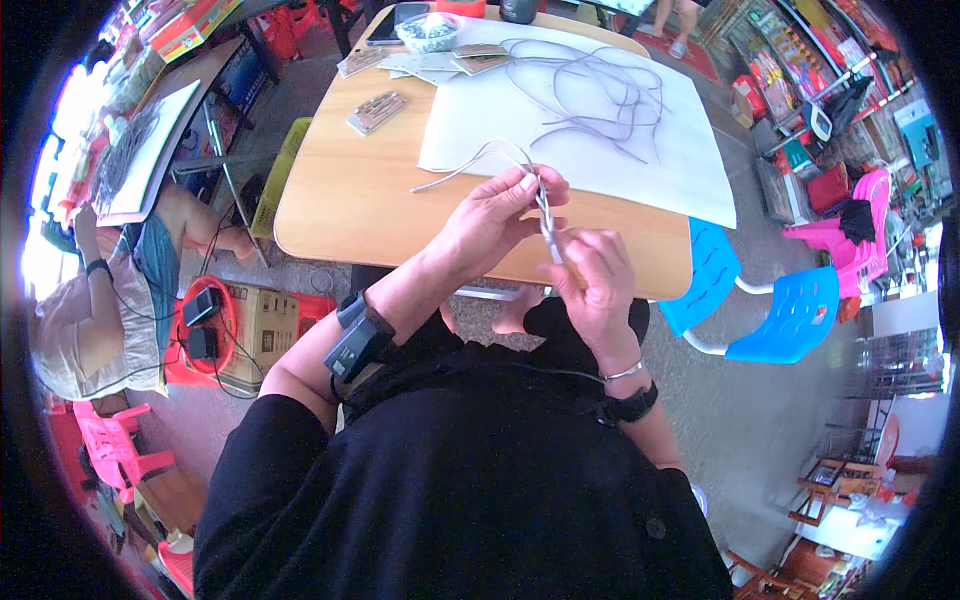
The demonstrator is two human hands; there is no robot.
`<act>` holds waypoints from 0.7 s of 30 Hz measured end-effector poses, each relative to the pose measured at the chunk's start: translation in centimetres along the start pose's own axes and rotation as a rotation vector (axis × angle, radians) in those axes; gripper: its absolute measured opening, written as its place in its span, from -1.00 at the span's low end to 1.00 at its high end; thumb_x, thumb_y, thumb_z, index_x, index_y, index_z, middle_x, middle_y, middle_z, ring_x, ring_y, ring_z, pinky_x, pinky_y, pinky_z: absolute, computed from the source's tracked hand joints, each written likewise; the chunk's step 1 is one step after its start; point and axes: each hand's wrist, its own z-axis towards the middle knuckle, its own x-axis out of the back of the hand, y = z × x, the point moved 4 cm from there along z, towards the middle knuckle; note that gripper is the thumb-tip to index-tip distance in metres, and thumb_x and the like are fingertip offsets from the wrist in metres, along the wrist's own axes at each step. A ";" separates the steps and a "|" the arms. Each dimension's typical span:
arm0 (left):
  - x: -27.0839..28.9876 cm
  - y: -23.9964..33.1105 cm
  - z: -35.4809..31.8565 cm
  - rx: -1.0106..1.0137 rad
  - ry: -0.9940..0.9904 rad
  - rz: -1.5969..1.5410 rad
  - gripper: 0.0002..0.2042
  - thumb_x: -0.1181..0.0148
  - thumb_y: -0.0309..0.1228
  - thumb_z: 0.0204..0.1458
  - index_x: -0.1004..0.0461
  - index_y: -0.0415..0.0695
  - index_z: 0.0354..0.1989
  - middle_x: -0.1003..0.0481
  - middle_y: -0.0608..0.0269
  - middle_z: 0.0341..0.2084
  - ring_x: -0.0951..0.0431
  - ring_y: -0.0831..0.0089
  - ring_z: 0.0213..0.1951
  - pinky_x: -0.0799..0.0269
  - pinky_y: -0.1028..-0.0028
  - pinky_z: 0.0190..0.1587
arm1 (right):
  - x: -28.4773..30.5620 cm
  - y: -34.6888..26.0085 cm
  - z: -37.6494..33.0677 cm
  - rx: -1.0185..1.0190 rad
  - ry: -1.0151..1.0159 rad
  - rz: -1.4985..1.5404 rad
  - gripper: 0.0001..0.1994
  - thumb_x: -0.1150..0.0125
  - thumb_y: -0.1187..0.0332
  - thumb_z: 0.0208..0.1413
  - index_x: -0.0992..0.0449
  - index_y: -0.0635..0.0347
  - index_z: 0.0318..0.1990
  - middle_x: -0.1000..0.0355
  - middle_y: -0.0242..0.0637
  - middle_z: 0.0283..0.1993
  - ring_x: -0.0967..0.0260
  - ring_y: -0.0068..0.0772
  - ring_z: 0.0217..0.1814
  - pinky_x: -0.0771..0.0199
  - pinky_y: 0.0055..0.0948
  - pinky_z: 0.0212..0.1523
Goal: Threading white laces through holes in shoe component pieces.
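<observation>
Above the near edge of the table, both my hands grip a grey cord (545,212) that looks twisted or braided along the stretch between them. My left hand (490,215) pinches its upper part between thumb and fingers. Closed round the lower part, my right hand (598,280) sits nearer to me and to the right. From my left hand a loose strand (445,182) loops out leftward over the tabletop. The fingers partly hide the cord, so its lower end cannot be made out.
A white sheet (690,180) covers much of the wooden table (330,190), with loose grey cords (600,95) on it. Small printed cards (378,112) and a clear bowl (430,35) lie at the far left. A blue chair (780,320) stands right; another person (100,320) sits left.
</observation>
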 end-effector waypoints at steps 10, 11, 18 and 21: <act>1.2 -0.3 -0.4 -0.043 -0.082 0.189 -0.81 0.05 -0.33 0.20 -0.42 -0.16 -0.16 -0.39 0.36 -0.27 -0.39 0.56 -0.18 -0.31 0.51 -0.06 | -1.6 2.4 0.5 -0.706 -0.225 0.693 -0.83 -0.11 0.35 0.14 -0.49 0.30 -0.29 -0.41 -0.44 -0.45 -0.29 -0.68 -0.41 -0.33 -0.63 -0.35; 1.2 -0.2 -0.4 -0.045 -0.081 0.187 -0.81 0.05 -0.33 0.20 -0.42 -0.16 -0.16 -0.39 0.36 -0.27 -0.39 0.56 -0.18 -0.31 0.51 -0.06 | -1.9 2.6 0.5 -0.720 -0.255 0.707 -0.83 -0.11 0.35 0.13 -0.49 0.30 -0.29 -0.42 -0.43 -0.45 -0.29 -0.68 -0.42 -0.34 -0.63 -0.36; 1.4 -0.2 -0.4 -0.037 -0.074 0.325 -0.84 0.04 -0.34 0.20 -0.42 -0.14 -0.22 -0.31 0.47 -0.41 -0.28 0.67 -0.33 -0.22 0.61 -0.26 | -3.0 3.1 0.4 -0.838 -0.370 0.785 -0.85 -0.13 0.36 0.09 -0.50 0.27 -0.33 -0.41 -0.44 -0.47 -0.31 -0.67 -0.51 -0.35 -0.66 -0.44; 1.3 -0.4 -0.4 0.011 -0.040 0.304 -0.83 0.05 -0.30 0.21 -0.41 -0.12 -0.23 -0.29 0.49 -0.45 -0.27 0.68 -0.36 -0.20 0.62 -0.30 | -2.9 2.4 0.6 -0.877 -0.370 0.922 -0.88 -0.13 0.38 0.07 -0.49 0.26 -0.35 -0.40 -0.46 -0.49 -0.30 -0.67 -0.53 -0.33 -0.67 -0.46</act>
